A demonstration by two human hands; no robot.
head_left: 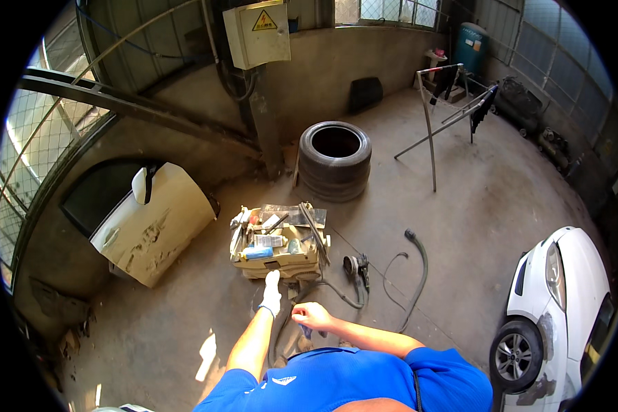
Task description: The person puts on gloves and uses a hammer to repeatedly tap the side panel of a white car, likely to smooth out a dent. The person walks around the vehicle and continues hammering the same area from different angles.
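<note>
My left hand (271, 295) wears a white work glove, its fingers stretched out towards the front of a cream machine cart (281, 266). I cannot tell whether the fingertips touch the cart. Bare and closed, my right hand (311, 316) is just to the right of the left one. Under its fingers hangs a small bluish-grey cloth piece (305, 332) that looks like a glove, partly hidden by the hand. On the cart's top lie a blue bottle (257, 253), a white tube (270, 240), dark strips (313, 230) and other small items.
A sander (356, 269) with a hose lies right of the cart. Stacked tyres (335, 165) stand behind it, and a white car door (158, 223) leans at left. At right are a white car (563, 302) and a metal stand (432, 127). A dark hose (419, 275) curves across the floor.
</note>
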